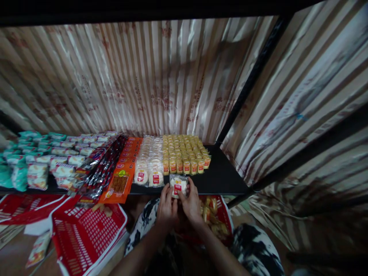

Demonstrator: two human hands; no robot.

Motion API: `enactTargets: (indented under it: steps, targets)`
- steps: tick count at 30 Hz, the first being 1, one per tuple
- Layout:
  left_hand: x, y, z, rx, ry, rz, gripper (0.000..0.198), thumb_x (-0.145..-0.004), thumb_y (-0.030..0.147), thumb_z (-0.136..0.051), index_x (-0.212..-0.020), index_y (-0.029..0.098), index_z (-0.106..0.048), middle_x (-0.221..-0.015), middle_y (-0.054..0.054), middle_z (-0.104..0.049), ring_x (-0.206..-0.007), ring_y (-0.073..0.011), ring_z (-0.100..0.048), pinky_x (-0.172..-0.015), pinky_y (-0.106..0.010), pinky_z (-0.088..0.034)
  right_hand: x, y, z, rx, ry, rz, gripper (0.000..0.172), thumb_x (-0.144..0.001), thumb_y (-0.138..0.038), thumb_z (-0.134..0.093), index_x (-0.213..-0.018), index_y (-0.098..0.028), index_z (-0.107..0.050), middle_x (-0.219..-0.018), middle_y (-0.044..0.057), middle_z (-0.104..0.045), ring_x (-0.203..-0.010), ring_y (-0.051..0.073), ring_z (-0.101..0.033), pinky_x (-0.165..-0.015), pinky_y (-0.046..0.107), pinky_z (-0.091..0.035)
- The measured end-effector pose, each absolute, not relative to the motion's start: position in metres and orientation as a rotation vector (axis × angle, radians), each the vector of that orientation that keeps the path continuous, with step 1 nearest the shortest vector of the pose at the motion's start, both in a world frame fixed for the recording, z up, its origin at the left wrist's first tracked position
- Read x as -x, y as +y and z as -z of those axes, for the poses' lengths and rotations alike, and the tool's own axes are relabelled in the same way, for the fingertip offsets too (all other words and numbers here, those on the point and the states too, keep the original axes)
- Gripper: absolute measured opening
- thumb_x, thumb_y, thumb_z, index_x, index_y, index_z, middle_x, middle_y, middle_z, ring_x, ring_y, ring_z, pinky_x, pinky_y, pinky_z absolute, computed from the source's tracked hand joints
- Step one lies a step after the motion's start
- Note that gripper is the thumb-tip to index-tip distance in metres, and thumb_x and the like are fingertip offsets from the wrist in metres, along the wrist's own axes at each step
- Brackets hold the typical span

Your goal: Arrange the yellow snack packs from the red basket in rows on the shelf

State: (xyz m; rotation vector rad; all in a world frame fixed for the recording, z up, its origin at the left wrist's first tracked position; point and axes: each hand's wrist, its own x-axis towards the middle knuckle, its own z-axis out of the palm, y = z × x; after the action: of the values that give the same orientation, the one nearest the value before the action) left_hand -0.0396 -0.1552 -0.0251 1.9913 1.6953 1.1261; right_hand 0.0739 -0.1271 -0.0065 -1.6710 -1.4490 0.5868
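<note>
Between my two hands is a clear packet of round white crackers (178,185) with a red and yellow label facing up. My left hand (166,203) is closed on its left side, and my right hand (189,199) grips its right side, thumb across the front. The packet is at the shelf's front edge, just below rows of small yellow packets (185,155). Left of those stand two rows of similar white cracker packets (156,172), and beside them lie orange snack bags (122,180).
A black shelf (227,172) carries the goods. Further left are dark shiny packets (106,165), white packets (64,174) and teal packets (18,174). Below are a red basket (227,214) with yellow packets, red printed bags (86,230) and a loose packet (39,247). Black posts (253,73) frame the right.
</note>
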Motion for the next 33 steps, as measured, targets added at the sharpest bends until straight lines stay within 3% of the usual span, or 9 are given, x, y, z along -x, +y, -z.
enactTargets:
  steps: [7,13,17,20,24,27,33]
  targets:
    - [0.087,-0.167,0.027,-1.736,1.872,-1.357,0.053,-0.088,0.027,-0.042,-0.139,0.016,-0.030,-0.145,-0.018,-0.034,-0.132,-0.0240,-0.039,-0.094,-0.036,-0.050,-0.009,-0.132,-0.003,1.465,-1.586,-0.754,0.062,-0.080,-0.026,-0.052,-0.139,-0.020,-0.033,-0.100,0.006,-0.054,-0.084,0.019,-0.059,-0.078,0.033,-0.051]
    - [0.126,-0.161,0.029,-1.592,2.009,-1.326,0.063,-0.086,0.037,-0.048,-0.141,0.016,-0.025,-0.150,-0.019,-0.023,-0.136,-0.0285,-0.032,-0.099,-0.043,-0.044,0.035,-0.123,-0.006,1.248,-1.780,-0.742,0.066,-0.078,-0.018,-0.053,-0.140,-0.025,-0.031,-0.113,0.009,-0.055,-0.093,0.019,-0.059,-0.083,0.033,-0.052]
    - [0.137,-0.150,0.028,-1.451,2.120,-1.301,0.057,-0.087,0.040,-0.044,-0.137,0.018,-0.031,-0.146,-0.017,-0.031,-0.132,-0.0277,-0.038,-0.097,-0.043,-0.045,0.048,-0.116,-0.003,1.192,-1.845,-0.765,0.063,-0.080,-0.019,-0.050,-0.140,-0.023,-0.032,-0.110,0.008,-0.060,-0.088,0.018,-0.061,-0.078,0.030,-0.054]
    - [0.140,-0.140,0.024,-1.408,2.212,-1.239,0.058,-0.084,0.042,-0.049,-0.135,0.017,-0.035,-0.143,-0.017,-0.037,-0.131,-0.0296,-0.038,-0.097,-0.045,-0.045,0.044,-0.112,0.003,1.213,-1.835,-0.726,0.056,-0.084,-0.021,-0.046,-0.139,-0.021,-0.035,-0.113,0.009,-0.061,-0.096,0.019,-0.060,-0.084,0.032,-0.053]
    - [0.143,-0.125,0.018,-1.449,2.312,-1.206,0.056,-0.085,0.041,-0.047,-0.134,0.016,-0.038,-0.143,-0.017,-0.037,-0.132,-0.0308,-0.037,-0.098,-0.046,-0.044,0.024,-0.107,0.013,1.316,-1.884,-0.454,0.042,-0.086,-0.017,-0.042,-0.126,-0.022,-0.052,-0.115,0.010,-0.057,-0.107,0.021,-0.054,-0.095,0.036,-0.047]
    - [0.146,-0.117,0.018,-1.523,2.347,-1.148,0.055,-0.087,0.040,-0.045,-0.136,0.017,-0.036,-0.146,-0.017,-0.035,-0.131,-0.0310,-0.039,-0.093,-0.045,-0.048,0.009,-0.102,0.021,1.397,-1.941,-0.319,0.038,-0.086,-0.014,-0.042,-0.117,-0.025,-0.061,-0.113,0.010,-0.054,-0.104,0.021,-0.052,-0.090,0.034,-0.049]
    - [0.150,-0.111,0.028,-1.693,2.364,-1.049,0.059,-0.087,0.043,-0.044,-0.137,0.014,-0.036,-0.144,-0.019,-0.037,-0.130,-0.0311,-0.041,-0.094,-0.044,-0.047,-0.005,-0.094,0.037,1.350,-2.038,-0.232,0.043,-0.085,-0.010,-0.042,-0.120,-0.026,-0.060,-0.118,0.010,-0.051,-0.104,0.020,-0.049,-0.088,0.034,-0.050]
